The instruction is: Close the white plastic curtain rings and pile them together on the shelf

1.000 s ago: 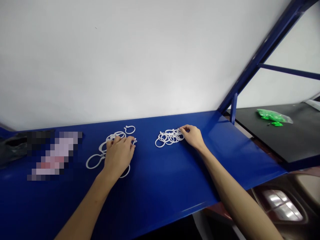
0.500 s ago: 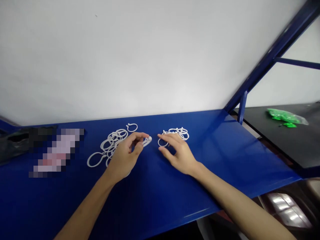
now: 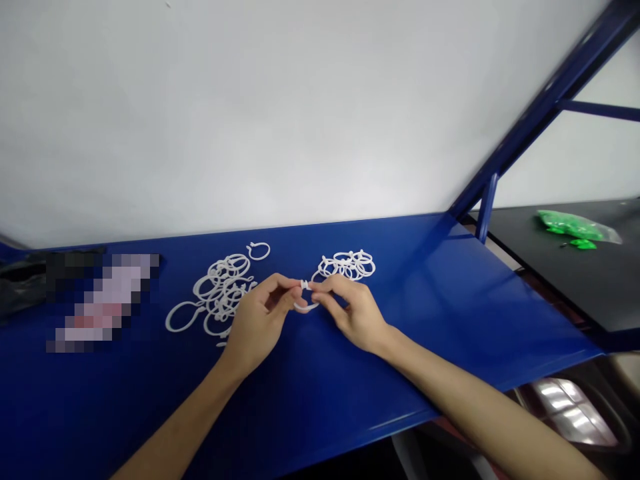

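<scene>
The left hand (image 3: 260, 320) and right hand (image 3: 357, 310) pinch a thin white plastic-looking ring (image 3: 305, 285) at its knobbed ends, above the glossy blue tabletop (image 3: 325, 373). It should be light, springy and smooth, best taken just beside the knobs, as the narrow band may flex. Farther back, a loose heap of white rings (image 3: 223, 293) lies beside the left hand, a smaller white heap (image 3: 345, 267) past the right, before the pale wall (image 3: 310, 120).

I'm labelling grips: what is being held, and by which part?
A white ring, pinched near its knobbed ends by the left hand and the right hand.
</scene>
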A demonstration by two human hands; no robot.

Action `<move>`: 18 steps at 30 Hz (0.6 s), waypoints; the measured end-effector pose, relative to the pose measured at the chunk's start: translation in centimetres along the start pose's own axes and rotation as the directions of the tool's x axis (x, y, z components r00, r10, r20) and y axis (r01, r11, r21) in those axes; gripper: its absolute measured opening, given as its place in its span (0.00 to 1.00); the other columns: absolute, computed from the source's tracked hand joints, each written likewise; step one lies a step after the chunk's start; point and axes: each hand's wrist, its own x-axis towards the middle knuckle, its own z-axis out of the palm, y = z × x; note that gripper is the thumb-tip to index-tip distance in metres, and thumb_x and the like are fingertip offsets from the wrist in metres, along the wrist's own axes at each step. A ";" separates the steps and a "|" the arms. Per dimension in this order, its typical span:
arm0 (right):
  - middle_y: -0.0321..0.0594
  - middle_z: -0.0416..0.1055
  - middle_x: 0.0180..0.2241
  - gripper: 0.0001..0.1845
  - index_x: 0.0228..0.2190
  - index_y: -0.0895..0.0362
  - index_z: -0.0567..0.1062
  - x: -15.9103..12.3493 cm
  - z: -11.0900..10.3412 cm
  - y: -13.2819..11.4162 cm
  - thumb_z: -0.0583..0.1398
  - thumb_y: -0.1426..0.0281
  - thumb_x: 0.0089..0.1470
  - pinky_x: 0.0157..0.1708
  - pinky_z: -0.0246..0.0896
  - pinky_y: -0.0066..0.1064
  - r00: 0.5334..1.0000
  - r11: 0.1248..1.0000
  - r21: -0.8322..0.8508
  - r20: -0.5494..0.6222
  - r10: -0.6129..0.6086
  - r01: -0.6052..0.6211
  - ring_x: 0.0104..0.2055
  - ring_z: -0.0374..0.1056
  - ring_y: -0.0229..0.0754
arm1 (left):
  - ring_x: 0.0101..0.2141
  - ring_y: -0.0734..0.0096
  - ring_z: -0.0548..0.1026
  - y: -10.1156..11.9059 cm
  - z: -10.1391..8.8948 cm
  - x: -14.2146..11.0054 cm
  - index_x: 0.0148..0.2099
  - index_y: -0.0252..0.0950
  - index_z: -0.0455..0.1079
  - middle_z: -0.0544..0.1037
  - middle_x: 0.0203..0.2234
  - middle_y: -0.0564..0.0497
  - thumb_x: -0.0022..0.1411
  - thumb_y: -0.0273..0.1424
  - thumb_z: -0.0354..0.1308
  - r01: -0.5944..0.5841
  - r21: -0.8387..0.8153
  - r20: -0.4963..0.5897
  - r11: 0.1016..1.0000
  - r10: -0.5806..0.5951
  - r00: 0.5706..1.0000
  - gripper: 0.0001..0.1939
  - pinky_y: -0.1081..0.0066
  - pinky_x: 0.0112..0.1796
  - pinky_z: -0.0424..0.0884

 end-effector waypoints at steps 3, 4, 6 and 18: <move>0.41 0.76 0.35 0.09 0.42 0.55 0.76 -0.4 -0.2 -0.1 0.55 0.70 0.67 0.39 0.69 0.34 0.998 0.999 -0.023 0.049 -0.033 0.034 0.36 0.72 0.40 | 0.30 0.67 0.80 0.0 0.2 -0.3 0.35 0.39 0.69 0.80 0.28 0.52 0.64 0.41 0.58 -0.072 0.074 0.014 0.995 0.071 0.997 0.11 0.67 0.36 0.75; 0.41 0.75 0.34 0.09 0.42 0.55 0.76 -0.5 -0.2 -0.1 0.54 0.70 0.67 0.39 0.69 0.35 0.997 0.999 -0.034 0.064 -0.037 0.039 0.36 0.71 0.40 | 0.29 0.67 0.80 0.0 0.3 -0.4 0.34 0.39 0.68 0.80 0.29 0.52 0.64 0.40 0.57 -0.101 0.103 0.024 0.989 0.099 0.995 0.11 0.67 0.35 0.75; 0.41 0.75 0.34 0.11 0.42 0.54 0.76 -0.7 -0.3 -0.1 0.53 0.69 0.68 0.39 0.69 0.36 0.995 0.998 -0.054 0.088 -0.038 0.043 0.36 0.71 0.41 | 0.29 0.68 0.79 0.1 0.3 -0.5 0.33 0.39 0.68 0.80 0.30 0.51 0.65 0.38 0.55 -0.166 0.180 0.039 0.970 0.162 0.986 0.10 0.69 0.33 0.74; 0.44 0.74 0.38 0.11 0.42 0.54 0.79 1.7 -2.2 2.9 0.56 0.70 0.65 0.44 0.68 0.38 0.980 0.935 -0.343 -0.197 0.024 -0.092 0.41 0.70 0.45 | 0.51 0.50 0.71 -1.2 -4.5 2.2 0.54 0.36 0.73 0.78 0.49 0.41 0.63 0.27 0.46 -0.245 0.861 0.098 0.446 0.326 0.940 0.21 0.52 0.53 0.67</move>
